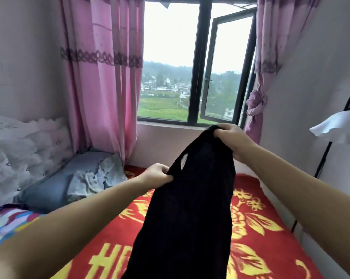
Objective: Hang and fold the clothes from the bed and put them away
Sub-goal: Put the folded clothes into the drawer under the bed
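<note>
A black garment (190, 208) hangs stretched in the air above the bed (256, 244), which is covered by a red blanket with yellow flowers and letters. My left hand (157, 175) pinches the garment's left edge, lower down. Higher up and further away, my right hand (232, 137) grips its top end with curled fingers. A small gap in the cloth shows near the left edge. The garment's lower part runs out of view at the bottom.
A grey-blue pillow (49, 192) with crumpled pale cloth (95, 174) lies by the padded headboard (19, 152) at left. Behind the bed are pink curtains (101, 77) and an open window (226, 67). A floor lamp (339, 125) stands at right. A colourful cloth (7, 220) lies lower left.
</note>
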